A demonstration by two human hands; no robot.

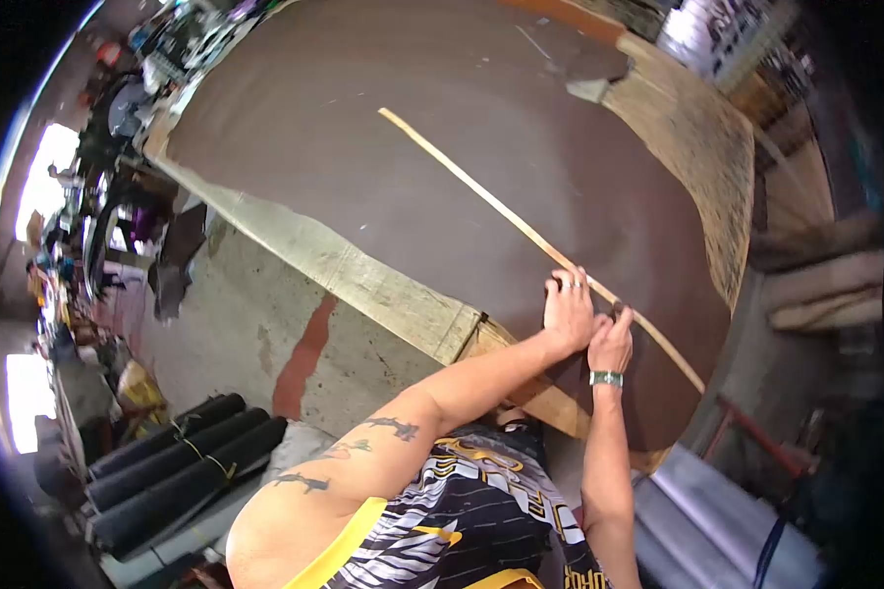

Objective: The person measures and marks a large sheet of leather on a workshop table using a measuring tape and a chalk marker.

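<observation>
One long, thin wooden strip [481, 192], pale tan and slightly bowed, lies on top of a large dark brown leather hide [295, 128]. Its long axis runs diagonally, from a far end out to the person's left down to a nearer end on the right, close to the hide's right edge. Both bare hands are at the nearer half of the strip, on the side toward the body, so the longer stretch reaches away, forward and to the left. The right hand [609, 346] is the nearer of the two to the close end; the left hand [567, 312] sits just beside it, farther up the strip.

The left hand is partly closed, fingers bent, their tips at the strip; whether they grip or only press cannot be told. The right hand is also partly closed, thumb and fingers drawn together at the strip's near edge, and what lies between them is too small to make out. A green and white band [606, 378] circles the right wrist.

Beneath the hide is a worn wooden table [403, 309]. Beyond it, dark rolls [182, 476] tied with yellow cord lie on the left and grey rolls [717, 510] on the right
</observation>
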